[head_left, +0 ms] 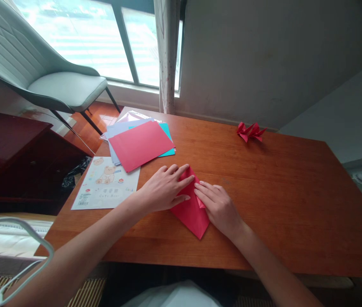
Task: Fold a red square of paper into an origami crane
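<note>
On the near part of the counter (pixel 280 204), we steady the paper (pixel 192 219) with our left hand (pixel 165 187), fingers spread ungripping, while our right hand (pixel 222 209), its grip unclear, should press the flap (pixel 201 205) evenly.

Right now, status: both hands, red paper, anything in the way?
Left hand spread on folded red origami paper. Right hand at its narrow flap. Coloured paper stack and red origami figures apart from it; no obstruction seen.
</note>
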